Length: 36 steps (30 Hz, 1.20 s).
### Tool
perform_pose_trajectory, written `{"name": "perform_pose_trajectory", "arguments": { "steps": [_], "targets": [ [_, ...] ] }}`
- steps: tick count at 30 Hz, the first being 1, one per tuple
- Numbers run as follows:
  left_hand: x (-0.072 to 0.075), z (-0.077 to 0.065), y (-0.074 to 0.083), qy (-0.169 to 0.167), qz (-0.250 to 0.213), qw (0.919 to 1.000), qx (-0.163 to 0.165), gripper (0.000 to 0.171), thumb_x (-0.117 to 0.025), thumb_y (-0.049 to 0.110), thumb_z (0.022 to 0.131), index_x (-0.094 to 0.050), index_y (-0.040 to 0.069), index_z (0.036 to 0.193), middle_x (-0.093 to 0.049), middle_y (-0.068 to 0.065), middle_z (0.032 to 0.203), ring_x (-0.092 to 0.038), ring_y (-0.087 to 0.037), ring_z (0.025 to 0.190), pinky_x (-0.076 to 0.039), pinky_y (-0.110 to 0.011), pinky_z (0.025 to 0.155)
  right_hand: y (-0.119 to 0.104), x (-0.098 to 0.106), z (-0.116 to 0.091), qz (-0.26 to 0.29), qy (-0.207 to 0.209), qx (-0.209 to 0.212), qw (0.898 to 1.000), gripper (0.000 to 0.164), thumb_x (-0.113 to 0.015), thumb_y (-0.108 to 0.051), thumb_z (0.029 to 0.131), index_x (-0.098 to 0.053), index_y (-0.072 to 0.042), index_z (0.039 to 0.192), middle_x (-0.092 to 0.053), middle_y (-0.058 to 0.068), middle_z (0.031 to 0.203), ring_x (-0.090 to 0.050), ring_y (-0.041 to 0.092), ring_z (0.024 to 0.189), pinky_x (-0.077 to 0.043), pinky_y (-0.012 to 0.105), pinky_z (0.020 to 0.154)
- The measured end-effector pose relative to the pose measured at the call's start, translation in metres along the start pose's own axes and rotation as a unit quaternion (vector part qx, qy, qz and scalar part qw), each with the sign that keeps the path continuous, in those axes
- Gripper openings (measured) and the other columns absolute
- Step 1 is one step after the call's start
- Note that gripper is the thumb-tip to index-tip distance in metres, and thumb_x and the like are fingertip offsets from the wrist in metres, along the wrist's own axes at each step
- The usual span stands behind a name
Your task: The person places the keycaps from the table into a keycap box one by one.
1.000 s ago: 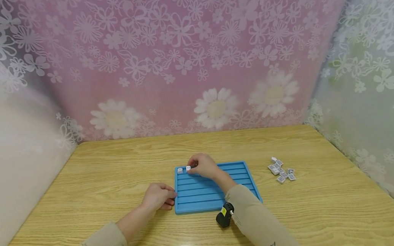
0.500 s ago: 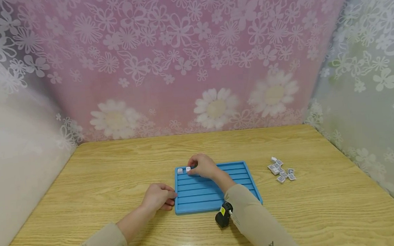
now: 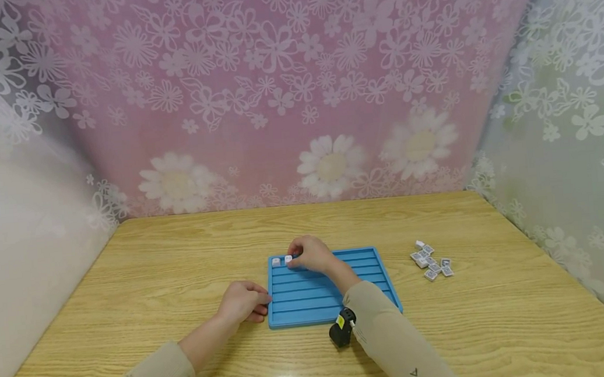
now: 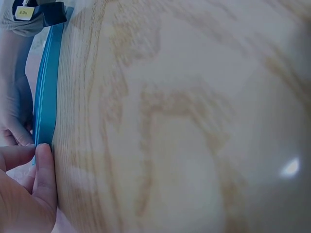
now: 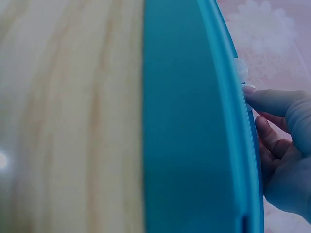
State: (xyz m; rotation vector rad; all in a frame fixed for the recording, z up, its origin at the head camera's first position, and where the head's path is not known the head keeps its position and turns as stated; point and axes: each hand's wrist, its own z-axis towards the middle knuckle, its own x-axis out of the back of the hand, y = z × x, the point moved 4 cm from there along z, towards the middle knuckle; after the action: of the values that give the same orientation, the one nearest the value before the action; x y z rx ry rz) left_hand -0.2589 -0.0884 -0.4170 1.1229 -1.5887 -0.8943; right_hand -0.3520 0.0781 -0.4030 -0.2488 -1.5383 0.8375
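A blue ridged tray (image 3: 305, 303) lies on the table in the head view. My right hand (image 3: 313, 254) pinches a small white tile (image 3: 288, 259) with a printed face at the tray's top row. Just left of it, another white tile (image 3: 276, 262) sits in the top left corner, a narrow gap between them. At the tray's left edge, my left hand (image 3: 240, 302) grips the rim between thumb and finger, which the left wrist view shows against the blue side wall (image 4: 47, 92). In the right wrist view the pinched tile is mostly hidden by the fingers.
Several white printed tiles (image 3: 428, 260) lie in a loose cluster on the wooden table (image 3: 155, 269), right of the tray. A floral pink curtain (image 3: 255, 116) hangs behind the table. Each sleeve bears a black wrist camera (image 3: 342, 327).
Almost nothing moves. The right forearm and its wrist camera shift very slightly left, while the right fingers stay on the tile and the left hand stays at the tray's edge.
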Motion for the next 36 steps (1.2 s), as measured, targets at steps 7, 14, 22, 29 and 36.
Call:
{"name": "perform_pose_trajectory", "arguments": {
  "steps": [7,14,22,29,36],
  "targets": [
    [0.0005,0.0005,0.0008,0.002,0.003,1.0,0.0,0.014,-0.065,0.003,0.082,-0.063,-0.007,0.092,-0.059,-0.01,0.066,-0.056,-0.014,0.055,-0.054,-0.028,0.051,0.0004,0.001,0.0003,0.002,0.001,0.003,1.0,0.014,-0.075,-0.017,0.078,-0.066,-0.011,0.087,-0.057,-0.002,0.082,-0.048,0.015,0.074,-0.043,0.029,0.064],
    [0.0011,0.0015,0.0012,0.002,0.009,1.0,0.001,0.013,-0.065,0.003,0.082,-0.063,-0.006,0.092,-0.059,-0.01,0.066,-0.056,-0.014,0.055,-0.054,-0.027,0.051,-0.0006,0.0016,0.0007,0.005,0.004,0.004,1.0,0.015,-0.075,-0.017,0.079,-0.066,-0.01,0.088,-0.055,-0.001,0.079,-0.046,0.015,0.072,-0.04,0.028,0.061],
    [0.0012,0.0003,0.0011,0.0,0.007,1.0,-0.003,0.013,-0.064,0.003,0.082,-0.063,-0.006,0.091,-0.059,-0.01,0.066,-0.056,-0.014,0.055,-0.054,-0.028,0.051,-0.0018,0.0,-0.0005,0.014,-0.001,0.0,1.0,0.015,-0.075,-0.018,0.079,-0.066,-0.01,0.088,-0.053,-0.001,0.076,-0.046,0.015,0.067,-0.039,0.027,0.057],
    [0.0011,-0.0014,0.0009,0.001,0.011,0.9999,-0.005,0.013,-0.064,0.003,0.083,-0.063,-0.006,0.091,-0.058,-0.01,0.067,-0.056,-0.014,0.056,-0.054,-0.028,0.051,-0.0054,-0.0009,-0.0005,0.006,-0.001,0.003,1.0,0.014,-0.075,-0.018,0.079,-0.066,-0.011,0.086,-0.053,-0.001,0.075,-0.046,0.015,0.065,-0.038,0.027,0.056],
    [0.0007,-0.0006,-0.0006,0.003,0.01,0.9999,-0.004,0.013,-0.064,0.003,0.083,-0.063,-0.006,0.091,-0.058,-0.01,0.066,-0.056,-0.014,0.055,-0.054,-0.027,0.051,-0.005,-0.0023,-0.0013,0.012,-0.004,-0.001,1.0,0.014,-0.075,-0.018,0.079,-0.065,-0.011,0.086,-0.053,0.0,0.074,-0.046,0.015,0.064,-0.038,0.027,0.055]
  ]
}}
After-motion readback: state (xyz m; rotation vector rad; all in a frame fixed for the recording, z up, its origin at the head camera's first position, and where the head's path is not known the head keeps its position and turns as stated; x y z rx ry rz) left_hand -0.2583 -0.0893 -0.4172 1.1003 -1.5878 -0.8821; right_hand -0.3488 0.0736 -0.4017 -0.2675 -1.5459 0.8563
